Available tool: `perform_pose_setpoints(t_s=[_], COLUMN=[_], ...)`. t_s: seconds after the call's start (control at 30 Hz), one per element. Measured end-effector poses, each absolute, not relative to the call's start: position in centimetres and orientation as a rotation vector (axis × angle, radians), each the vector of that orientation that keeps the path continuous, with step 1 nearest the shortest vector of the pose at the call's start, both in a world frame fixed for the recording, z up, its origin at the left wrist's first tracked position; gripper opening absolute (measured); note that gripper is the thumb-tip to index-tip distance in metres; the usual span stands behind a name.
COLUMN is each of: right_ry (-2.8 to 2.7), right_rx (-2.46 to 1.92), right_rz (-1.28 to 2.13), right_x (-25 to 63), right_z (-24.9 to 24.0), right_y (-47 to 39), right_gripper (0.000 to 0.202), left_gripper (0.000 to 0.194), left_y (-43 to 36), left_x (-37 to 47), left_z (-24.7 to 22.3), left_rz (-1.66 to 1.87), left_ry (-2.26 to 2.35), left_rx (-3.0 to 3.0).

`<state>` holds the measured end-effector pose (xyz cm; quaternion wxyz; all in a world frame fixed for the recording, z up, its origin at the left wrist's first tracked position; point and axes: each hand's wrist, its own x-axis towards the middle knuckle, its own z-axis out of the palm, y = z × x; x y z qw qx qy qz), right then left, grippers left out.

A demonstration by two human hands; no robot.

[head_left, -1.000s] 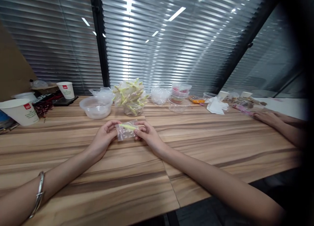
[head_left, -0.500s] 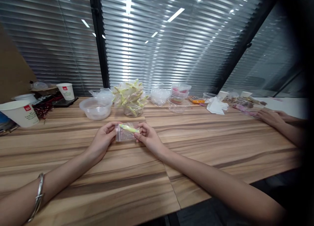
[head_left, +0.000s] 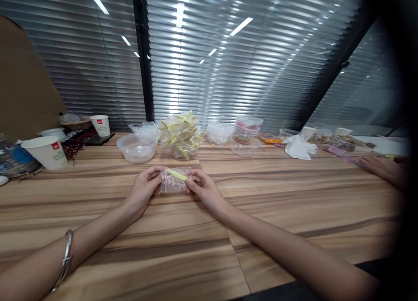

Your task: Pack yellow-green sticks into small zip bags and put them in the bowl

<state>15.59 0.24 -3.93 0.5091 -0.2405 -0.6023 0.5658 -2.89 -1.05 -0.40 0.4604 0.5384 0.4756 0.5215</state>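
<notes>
A small clear zip bag [head_left: 174, 186] with a yellow-green item [head_left: 177, 175] in it is stretched between both hands, low over the wooden table [head_left: 156, 248]. My left hand [head_left: 148, 185] pinches the bag's left end, where the zip strip shows. On the opposite end, the fingers of my right hand [head_left: 202, 187] are closed on the bag near the item's tip. Beyond the hands stands a round clear container [head_left: 184, 152] heaped with yellow-green wrapped pieces [head_left: 181, 129].
Clear plastic bowls [head_left: 137, 148] stand left of the heap, with paper cups [head_left: 48, 153] farther left. Stacked clear tubs [head_left: 246, 131], an orange packet [head_left: 271, 138] and white tissues [head_left: 299, 147] lie to the right. Another person's hand [head_left: 380, 167] rests at the far right.
The view has shifted, so the scene sits farther right. Both hands still hold the bag in much the same way. At the far right, less of the other person's arms shows.
</notes>
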Motion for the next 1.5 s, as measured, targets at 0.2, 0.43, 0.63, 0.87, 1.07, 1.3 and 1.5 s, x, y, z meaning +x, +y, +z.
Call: perform_pose_setpoints(t_s=[0.2, 0.43, 0.63, 0.87, 1.07, 1.3, 1.5], right_ry=[-1.487, -1.538, -1.327, -1.325, -1.493, -1.452, -1.449], right_rx=[-0.628, -0.598, -0.635, -0.614, -0.661, -0.725, -0.664], right_rz=[1.434, 1.526, 1.434, 1.401, 1.385, 1.435, 1.45], right_x=[15.7, 15.7, 15.7, 15.8, 15.7, 15.7, 15.9], right_z=[-3.5, -3.0, -3.3, -3.3, -3.4, -3.5, -3.0], right_y=[-0.1, -0.7, 0.0, -0.1, -0.3, -0.2, -0.2], right_gripper=[0.034, 0.034, 0.035, 0.038, 0.034, 0.042, 0.036], left_gripper=[0.035, 0.032, 0.031, 0.029, 0.031, 0.04, 0.039], left_y=[-0.8, -0.6, -0.8, -1.3, -0.9, -1.4, -1.0], left_x=[-3.2, -3.5, -3.2, -2.8, -3.3, -2.8, -3.1], left_z=[-0.6, -0.2, 0.0, 0.1, -0.4, 0.1, -0.2], left_rz=[1.267, 1.186, 1.138, 1.125, 1.21, 1.2, 1.257], left_ry=[1.157, 1.103, 1.106, 1.106, 1.129, 1.095, 1.107], left_rx=[1.31, 1.331, 1.405, 1.548, 1.41, 1.461, 1.443])
